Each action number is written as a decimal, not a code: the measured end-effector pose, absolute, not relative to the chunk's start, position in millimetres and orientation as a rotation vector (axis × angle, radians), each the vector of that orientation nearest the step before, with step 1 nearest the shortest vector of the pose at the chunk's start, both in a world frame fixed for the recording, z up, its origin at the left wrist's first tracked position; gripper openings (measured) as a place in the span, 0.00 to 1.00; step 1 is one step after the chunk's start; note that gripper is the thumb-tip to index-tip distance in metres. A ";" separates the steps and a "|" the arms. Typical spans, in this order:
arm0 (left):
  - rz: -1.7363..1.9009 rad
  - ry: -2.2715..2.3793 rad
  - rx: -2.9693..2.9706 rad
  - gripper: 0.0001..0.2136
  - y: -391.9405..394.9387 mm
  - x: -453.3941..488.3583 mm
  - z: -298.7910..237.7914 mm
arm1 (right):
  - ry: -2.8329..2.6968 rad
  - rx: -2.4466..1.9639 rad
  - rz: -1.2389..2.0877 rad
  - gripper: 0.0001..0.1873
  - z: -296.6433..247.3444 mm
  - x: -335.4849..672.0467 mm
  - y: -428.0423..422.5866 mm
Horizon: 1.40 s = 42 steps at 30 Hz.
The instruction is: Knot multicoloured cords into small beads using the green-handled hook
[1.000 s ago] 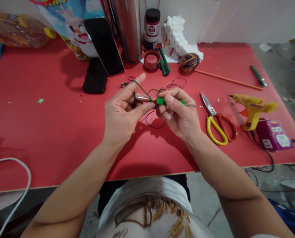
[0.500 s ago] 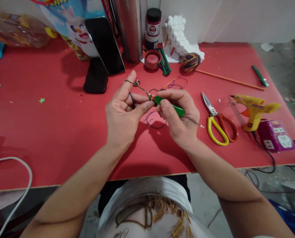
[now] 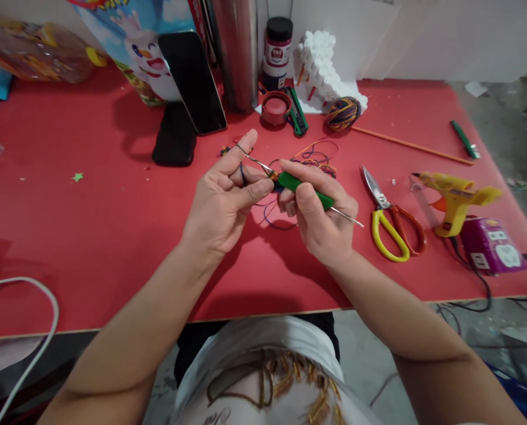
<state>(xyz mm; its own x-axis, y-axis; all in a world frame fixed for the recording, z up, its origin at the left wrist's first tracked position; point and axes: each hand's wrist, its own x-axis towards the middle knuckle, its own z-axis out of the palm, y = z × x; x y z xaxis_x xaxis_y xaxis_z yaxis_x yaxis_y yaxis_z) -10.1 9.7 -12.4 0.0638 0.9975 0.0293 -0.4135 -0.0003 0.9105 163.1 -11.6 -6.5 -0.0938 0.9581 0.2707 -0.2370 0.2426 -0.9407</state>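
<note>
My right hand [image 3: 325, 221] grips a crochet hook [image 3: 306, 190] by its green handle; one metal end points left and the other sticks out behind toward the lower right. Pinched between the thumb and fingers of my left hand [image 3: 219, 200] is a small multicoloured crochet piece [image 3: 273, 175], partly hidden by the fingers. A dark strand of yarn [image 3: 253, 159] runs from around my raised left index finger to the hook's tip. Loose yarn [image 3: 316, 158] in orange, blue and purple lies in loops on the table behind my right hand.
Scissors [image 3: 381, 203], a yellow glue gun [image 3: 452, 192] and a purple box [image 3: 494, 245] stand to the right. Behind are a yarn ball [image 3: 343, 113], an orange stick [image 3: 414, 144], a green cutter [image 3: 296, 112], a round red container [image 3: 276, 108] and a leaning phone [image 3: 192, 82].
Both hands stay close together at the crochet piece. The hook's metal shaft has slid into clearer view near the left fingers. More of the loose yarn shows behind my right hand.
</note>
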 end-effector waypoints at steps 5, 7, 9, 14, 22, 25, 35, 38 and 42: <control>1.360 0.801 0.908 0.30 11.9 -14.0 -6.6 | -1.166 -0.728 1.247 0.11 -5.9 163.1 -8.7; 1.374 0.782 0.917 0.29 12.7 -15.6 -5.1 | -1.188 -0.750 1.242 0.12 -6.1 165.9 -7.3; 1.403 0.766 0.939 0.28 13.5 -16.3 -5.3 | -1.234 -0.749 1.227 0.14 -6.9 169.4 -5.7; 1.464 0.787 1.002 0.28 14.0 -16.1 -7.3 | -1.296 -0.738 1.161 0.15 -7.8 175.3 -2.8; 1.468 0.820 1.056 0.28 13.4 -18.0 -3.3 | -1.294 -0.740 1.121 0.11 -0.5 179.2 -2.3; 1.451 0.834 1.076 0.29 13.7 -18.7 -2.5 | -1.298 -0.746 1.113 0.11 1.8 180.9 -1.7; 1.476 0.803 1.095 0.27 15.1 -21.6 -0.8 | -1.288 -0.666 1.028 0.09 2.6 183.8 5.7; 1.447 0.789 1.116 0.28 15.6 -24.1 -1.3 | -1.279 -0.640 1.059 0.08 3.3 187.3 9.3; 1.398 0.754 1.145 0.30 16.5 -26.6 -3.5 | -1.328 -0.625 1.078 0.09 7.0 195.1 12.6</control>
